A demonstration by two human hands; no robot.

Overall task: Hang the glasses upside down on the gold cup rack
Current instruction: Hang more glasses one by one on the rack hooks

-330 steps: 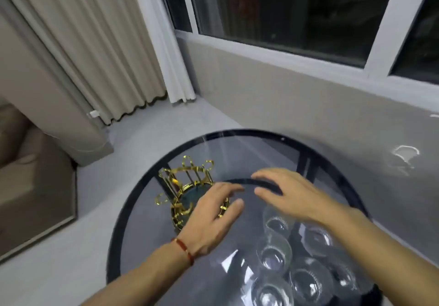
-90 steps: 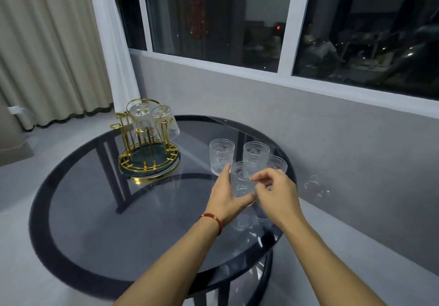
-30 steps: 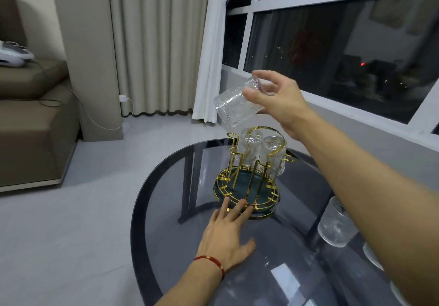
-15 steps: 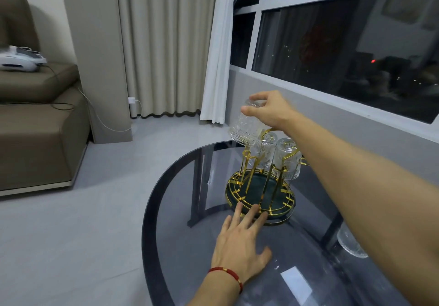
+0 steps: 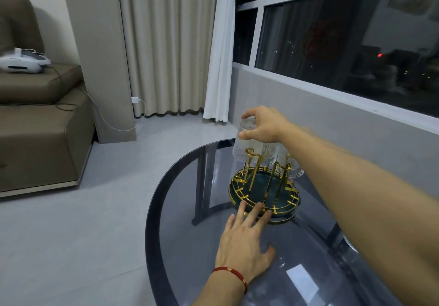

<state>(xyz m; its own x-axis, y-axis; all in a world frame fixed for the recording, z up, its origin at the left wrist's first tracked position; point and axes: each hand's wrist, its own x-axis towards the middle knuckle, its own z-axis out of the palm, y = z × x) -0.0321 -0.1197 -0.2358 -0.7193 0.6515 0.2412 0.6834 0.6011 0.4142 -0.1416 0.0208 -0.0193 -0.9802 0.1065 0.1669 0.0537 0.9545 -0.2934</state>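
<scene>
Your right hand (image 5: 263,125) pinches the glass (image 5: 247,144) by its base, mouth down, axis upright, over the gold cup rack (image 5: 263,194) | left hand (image 5: 244,246) spread flat on table (image 5: 190,246), fingertips at rack base.

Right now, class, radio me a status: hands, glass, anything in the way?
Right hand gripping inverted glass over gold rack. Left hand flat on table, fingers at rack base. Two glasses hung alongside; peg clear.

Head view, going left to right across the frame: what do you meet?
White appliance on the sofa → beige curtain → white curtain → glass held upside down by the right hand → dark window.
</scene>
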